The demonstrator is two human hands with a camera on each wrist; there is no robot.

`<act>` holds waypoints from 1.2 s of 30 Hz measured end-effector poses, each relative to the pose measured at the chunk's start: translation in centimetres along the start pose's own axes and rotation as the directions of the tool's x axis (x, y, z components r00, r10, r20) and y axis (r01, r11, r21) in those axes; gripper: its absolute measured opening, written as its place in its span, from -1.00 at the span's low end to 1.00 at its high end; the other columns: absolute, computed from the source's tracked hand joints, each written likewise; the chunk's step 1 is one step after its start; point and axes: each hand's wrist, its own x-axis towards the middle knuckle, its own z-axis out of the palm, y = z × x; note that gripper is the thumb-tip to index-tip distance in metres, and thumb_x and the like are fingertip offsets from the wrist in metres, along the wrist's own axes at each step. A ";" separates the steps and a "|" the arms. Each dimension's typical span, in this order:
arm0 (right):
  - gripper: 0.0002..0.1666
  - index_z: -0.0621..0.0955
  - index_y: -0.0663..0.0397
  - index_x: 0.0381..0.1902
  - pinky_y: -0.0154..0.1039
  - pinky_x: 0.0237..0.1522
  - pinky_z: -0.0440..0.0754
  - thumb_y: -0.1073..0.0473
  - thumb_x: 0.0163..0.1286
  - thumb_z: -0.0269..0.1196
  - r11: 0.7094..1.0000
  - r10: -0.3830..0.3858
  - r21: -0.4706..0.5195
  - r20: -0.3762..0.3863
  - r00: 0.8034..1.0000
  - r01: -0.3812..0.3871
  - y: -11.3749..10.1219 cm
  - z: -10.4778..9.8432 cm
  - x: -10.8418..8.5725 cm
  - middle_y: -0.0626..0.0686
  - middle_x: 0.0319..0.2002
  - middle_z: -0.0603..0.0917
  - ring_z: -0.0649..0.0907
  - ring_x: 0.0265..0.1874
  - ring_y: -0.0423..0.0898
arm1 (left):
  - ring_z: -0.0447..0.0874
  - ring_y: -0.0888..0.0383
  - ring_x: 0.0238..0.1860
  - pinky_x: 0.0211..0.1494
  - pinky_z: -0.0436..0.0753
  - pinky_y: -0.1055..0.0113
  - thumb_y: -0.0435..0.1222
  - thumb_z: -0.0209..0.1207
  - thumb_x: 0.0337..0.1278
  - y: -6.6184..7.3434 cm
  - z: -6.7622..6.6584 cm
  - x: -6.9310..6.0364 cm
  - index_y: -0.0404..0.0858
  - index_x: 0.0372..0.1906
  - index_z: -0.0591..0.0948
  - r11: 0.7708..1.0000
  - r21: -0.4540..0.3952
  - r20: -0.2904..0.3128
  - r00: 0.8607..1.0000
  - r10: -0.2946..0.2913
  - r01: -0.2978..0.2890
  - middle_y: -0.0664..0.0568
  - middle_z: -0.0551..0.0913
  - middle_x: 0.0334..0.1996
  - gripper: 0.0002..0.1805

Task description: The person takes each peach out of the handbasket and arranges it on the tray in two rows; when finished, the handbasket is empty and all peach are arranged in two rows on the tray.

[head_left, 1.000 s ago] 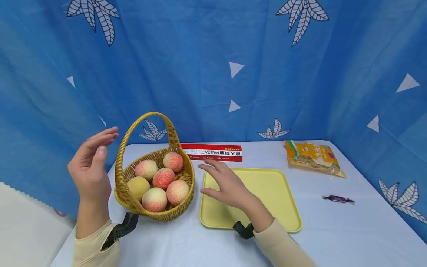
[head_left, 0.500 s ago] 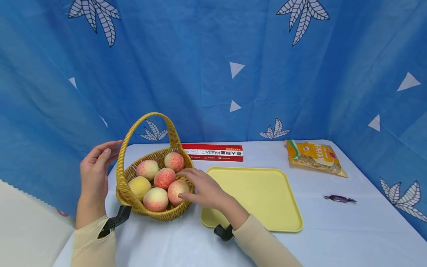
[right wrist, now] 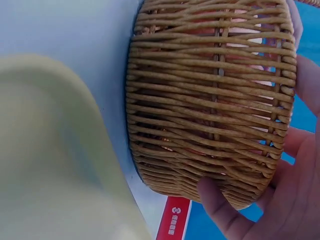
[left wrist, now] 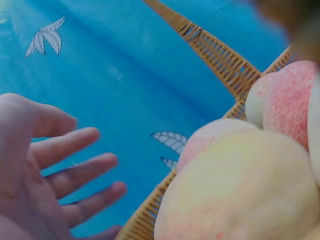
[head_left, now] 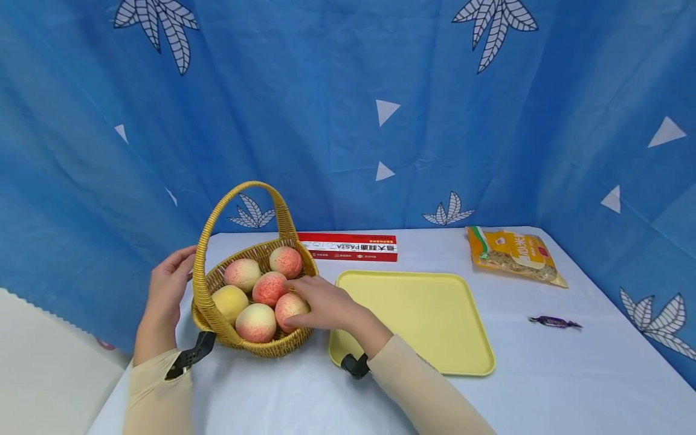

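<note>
A yellow wicker basket with a tall arched handle holds several pink-and-cream peaches and a yellower one. My right hand reaches over its right rim, thumb and fingers curled round the front right peach. In the right wrist view, one finger lies outside against the weave, while the grip on the fruit is mostly hidden behind the rim. Left of the basket is my left hand, partly behind the handle. Its relaxed fingers are spread and empty in the left wrist view, a little apart from the rim.
A pale yellow tray lies right of the basket, under my right forearm. Behind them is a red pasta box. Farther right lie an orange bag of grain and a purple wrapped candy. Blue curtain surrounds the table.
My right hand has moved left from above the tray to the front right peach and closed round it. My left hand has come down and right, beside the basket.
</note>
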 end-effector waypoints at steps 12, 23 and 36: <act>-0.29 0.44 -0.43 0.39 -0.12 0.17 0.56 -0.35 0.31 0.25 0.995 0.001 -0.095 0.053 0.999 0.004 0.1 0.1 0.7 -0.24 0.34 0.53 0.50 0.31 -0.13 | -0.05 -0.15 0.58 0.32 0.24 0.16 0.21 -0.07 0.43 -2.2 0.3 0.8 -0.06 0.58 0.18 0.998 0.054 0.315 0.947 -0.060 0.046 -0.13 0.11 0.59 -0.23; -0.31 0.45 -0.44 0.37 -0.12 0.15 0.56 -0.35 0.32 0.25 0.997 -0.008 -0.073 0.053 0.999 0.012 0.6 -0.3 0.4 -0.26 0.31 0.54 0.50 0.30 -0.15 | 0.07 -0.11 0.48 0.30 0.30 0.15 0.05 -0.18 0.56 -3.1 1.2 0.6 -0.12 0.59 0.12 0.999 0.001 0.405 0.913 -0.038 0.041 -0.24 0.12 0.54 -0.34; -0.35 0.43 -0.54 0.39 -0.12 0.16 0.56 -0.31 0.36 0.23 0.995 -0.071 -0.075 0.008 0.997 0.071 1.9 -0.3 -0.3 -0.22 0.32 0.53 0.50 0.30 -0.14 | 0.12 0.03 0.43 0.11 0.42 0.44 0.07 -0.16 0.55 -4.1 1.7 1.3 0.00 0.59 0.14 0.998 -0.013 0.435 0.899 -0.052 0.064 -0.13 0.11 0.56 -0.36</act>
